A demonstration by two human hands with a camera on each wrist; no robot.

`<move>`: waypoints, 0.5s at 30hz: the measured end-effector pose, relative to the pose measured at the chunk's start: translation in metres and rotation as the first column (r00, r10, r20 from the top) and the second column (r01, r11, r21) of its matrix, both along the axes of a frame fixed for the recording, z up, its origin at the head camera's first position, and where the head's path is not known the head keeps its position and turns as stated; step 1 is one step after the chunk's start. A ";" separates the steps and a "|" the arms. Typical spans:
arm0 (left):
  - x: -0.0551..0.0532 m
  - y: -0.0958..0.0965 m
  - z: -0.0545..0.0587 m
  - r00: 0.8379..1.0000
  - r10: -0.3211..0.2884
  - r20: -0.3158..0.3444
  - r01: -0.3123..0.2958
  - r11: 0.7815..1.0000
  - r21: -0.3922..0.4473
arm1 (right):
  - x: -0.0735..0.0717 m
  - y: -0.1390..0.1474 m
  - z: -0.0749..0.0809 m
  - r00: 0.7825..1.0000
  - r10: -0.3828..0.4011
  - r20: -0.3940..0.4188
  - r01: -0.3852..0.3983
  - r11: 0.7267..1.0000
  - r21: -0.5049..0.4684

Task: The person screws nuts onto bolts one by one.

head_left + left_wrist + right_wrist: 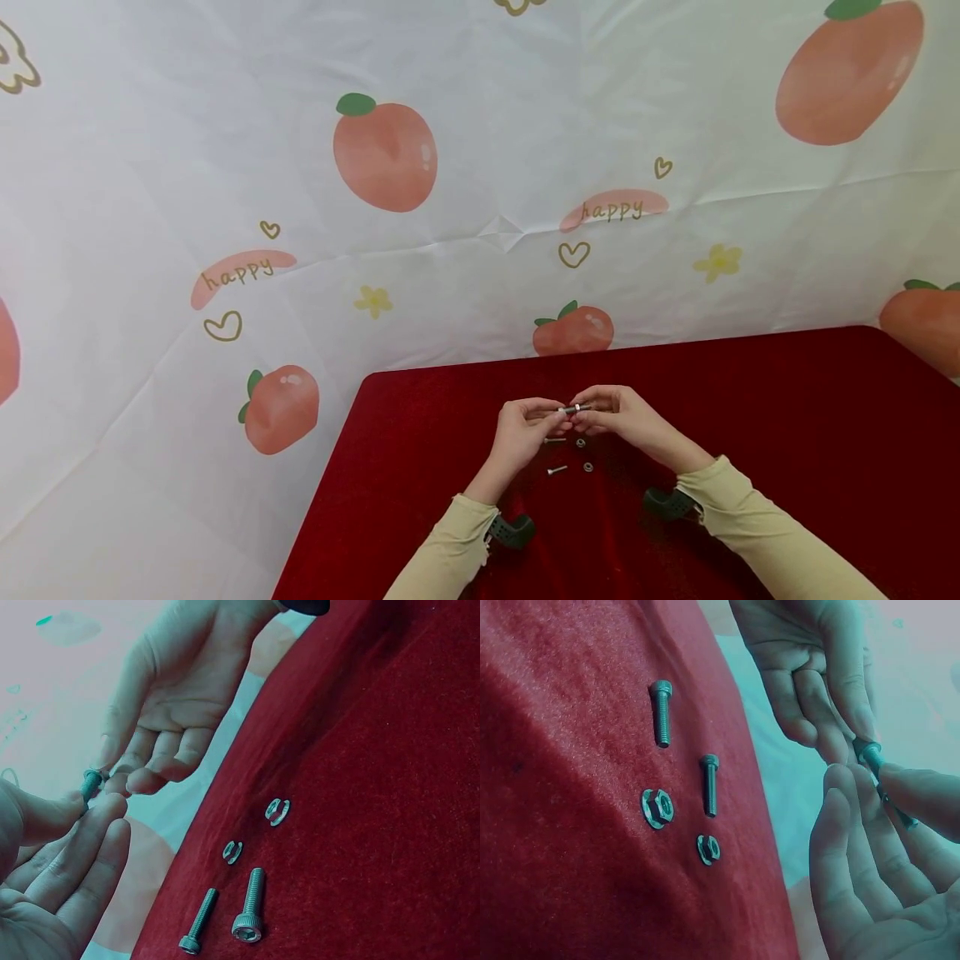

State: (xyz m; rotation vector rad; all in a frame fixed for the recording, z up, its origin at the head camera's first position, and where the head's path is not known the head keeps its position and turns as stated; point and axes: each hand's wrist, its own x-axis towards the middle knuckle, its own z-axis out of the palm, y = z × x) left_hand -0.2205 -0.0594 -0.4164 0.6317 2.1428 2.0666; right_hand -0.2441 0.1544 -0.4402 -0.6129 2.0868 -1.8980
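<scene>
Both hands meet over the table around a socket-head bolt [869,754]. My left hand [520,429] pinches it at the head end between thumb and fingers. My right hand [628,419] pinches farther along the shank, at a nut [577,407] that sits around the bolt. In the right wrist view the right thumb hides the middle of the shank, and the bolt's tip sticks out past it. Below the hands lie a larger bolt [250,907], a smaller bolt [199,922], a larger flange nut [658,808] and a smaller flange nut [709,849], all loose.
Red cloth [420,467] covers the table. Behind it hangs a white sheet [465,150] printed with peaches and lettering. Dark camera mounts [512,531] are strapped at both wrists, over pale yellow sleeves [757,508].
</scene>
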 end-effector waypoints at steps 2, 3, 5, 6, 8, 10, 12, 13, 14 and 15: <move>0.000 0.000 0.000 1.000 -0.001 -0.001 0.001 1.000 -0.006 | 0.000 0.000 0.000 1.000 -0.007 -0.009 0.007 1.000 0.026; 0.000 0.001 0.000 1.000 -0.001 -0.002 0.001 1.000 -0.008 | 0.000 0.000 0.000 1.000 -0.012 -0.010 0.013 0.999 0.041; 0.000 0.001 0.000 1.000 -0.003 -0.003 0.003 1.000 -0.010 | 0.000 0.000 -0.001 1.000 -0.027 -0.010 0.028 0.997 0.069; 0.000 0.000 0.000 1.000 -0.005 0.001 0.005 1.000 -0.009 | 0.000 0.000 -0.001 0.999 -0.033 -0.006 0.033 0.997 0.074; 0.000 0.000 -0.001 1.000 -0.004 0.004 0.004 1.000 -0.008 | 0.001 0.001 -0.002 0.999 -0.033 -0.015 0.034 0.997 0.075; 0.000 0.000 -0.001 1.000 0.001 0.005 -0.001 1.000 -0.006 | 0.001 0.002 -0.002 0.999 -0.029 -0.018 0.030 0.998 0.057; 0.000 0.000 -0.002 1.000 0.008 0.013 -0.008 1.000 -0.003 | 0.002 0.003 -0.002 0.999 -0.017 -0.031 0.019 0.999 0.040; 0.000 0.000 -0.003 1.000 0.013 0.017 -0.013 1.000 -0.002 | 0.002 0.003 -0.002 0.999 -0.015 -0.039 0.016 0.999 0.040; 0.000 0.000 -0.003 1.000 0.016 0.021 -0.016 1.000 0.002 | 0.001 0.003 -0.003 0.999 -0.015 -0.045 0.017 0.999 0.044; 0.000 0.000 -0.003 1.000 0.017 0.023 -0.017 1.000 0.001 | 0.002 0.003 -0.002 0.999 -0.017 -0.047 0.019 0.999 0.050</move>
